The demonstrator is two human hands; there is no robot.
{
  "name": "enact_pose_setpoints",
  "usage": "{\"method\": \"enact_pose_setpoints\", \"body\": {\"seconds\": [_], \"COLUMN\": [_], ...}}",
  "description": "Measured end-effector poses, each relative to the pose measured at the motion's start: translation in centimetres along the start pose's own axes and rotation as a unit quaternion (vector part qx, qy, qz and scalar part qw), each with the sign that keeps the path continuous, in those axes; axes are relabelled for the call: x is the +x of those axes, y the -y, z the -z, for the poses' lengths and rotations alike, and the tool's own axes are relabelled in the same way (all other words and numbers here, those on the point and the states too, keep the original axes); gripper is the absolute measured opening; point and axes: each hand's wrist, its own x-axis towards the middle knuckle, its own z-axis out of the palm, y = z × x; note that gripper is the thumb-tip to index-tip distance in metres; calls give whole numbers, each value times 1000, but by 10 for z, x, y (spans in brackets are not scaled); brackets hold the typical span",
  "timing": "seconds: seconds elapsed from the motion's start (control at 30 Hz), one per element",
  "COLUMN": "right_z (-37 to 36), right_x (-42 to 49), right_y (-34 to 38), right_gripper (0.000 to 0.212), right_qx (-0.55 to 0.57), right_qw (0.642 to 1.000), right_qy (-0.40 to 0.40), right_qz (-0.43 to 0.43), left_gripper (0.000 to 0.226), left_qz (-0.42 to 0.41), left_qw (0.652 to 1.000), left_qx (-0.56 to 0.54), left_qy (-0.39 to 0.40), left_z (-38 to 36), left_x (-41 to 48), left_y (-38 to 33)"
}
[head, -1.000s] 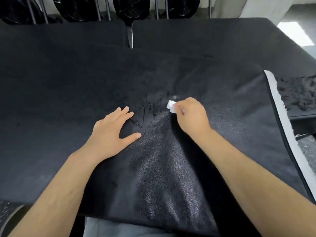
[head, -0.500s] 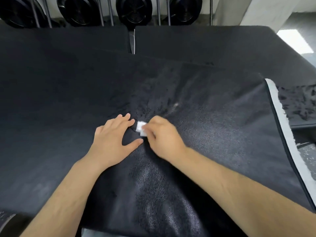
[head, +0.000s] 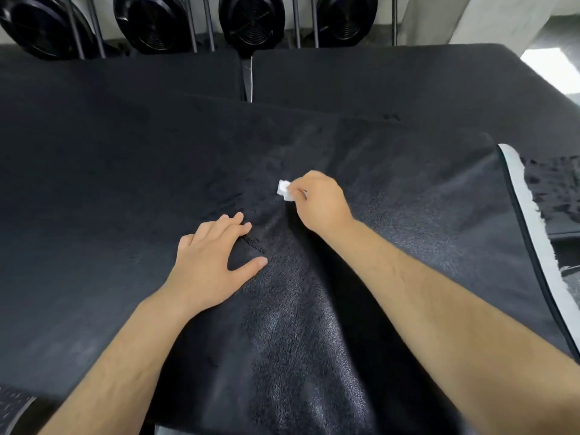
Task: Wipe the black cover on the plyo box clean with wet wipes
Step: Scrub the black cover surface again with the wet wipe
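A black textured cover (head: pixel 408 215) is spread over the plyo box and fills most of the view. Its surface shines wet near the front middle. My right hand (head: pixel 320 204) pinches a small folded white wet wipe (head: pixel 284 189) and holds it against the cover near the centre. My left hand (head: pixel 213 262) lies flat on the cover, fingers spread, a little below and left of the wipe.
The cover's right edge (head: pixel 530 230) shows a white underside and black piping. A second black box top (head: pixel 376 80) lies behind, with a narrow gap (head: pixel 248 80) between boxes. Black weight plates (head: pixel 251 23) stand on a rack at the back. Grey floor (head: pixel 552 189) shows at right.
My right hand swept the wipe down-left next to my left hand, then back up and to the right. My left hand stayed pressed on the cover.
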Motion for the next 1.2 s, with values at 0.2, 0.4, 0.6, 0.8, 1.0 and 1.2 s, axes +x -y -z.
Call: {"method": "enact_pose_setpoints", "body": {"seconds": [0.2, 0.4, 0.6, 0.8, 1.0, 1.2], "right_z": [-10, 16, 5, 12, 8, -3], "right_x": [-66, -6, -50, -7, -1, 6], "right_y": [5, -37, -17, -14, -29, -2], "right_gripper": [19, 24, 19, 21, 28, 24], "right_qx": [41, -57, -21, -96, -122, -61], "right_qw": [993, 995, 998, 995, 991, 996], "right_qy": [29, -47, 18, -10, -21, 1], "right_qz": [105, -62, 63, -23, 52, 68], "left_gripper": [85, 74, 80, 95, 88, 87], "left_qz": [3, 6, -26, -59, -63, -53], "left_qw": [1000, 1000, 997, 997, 997, 997], "left_qx": [3, 21, 69, 42, 52, 51], "left_qy": [-3, -2, -39, 32, 4, 2], "left_z": [-3, -1, 1, -8, -13, -15], "left_x": [-4, 0, 18, 46, 45, 43], "left_y": [2, -1, -13, -19, -16, -15]}}
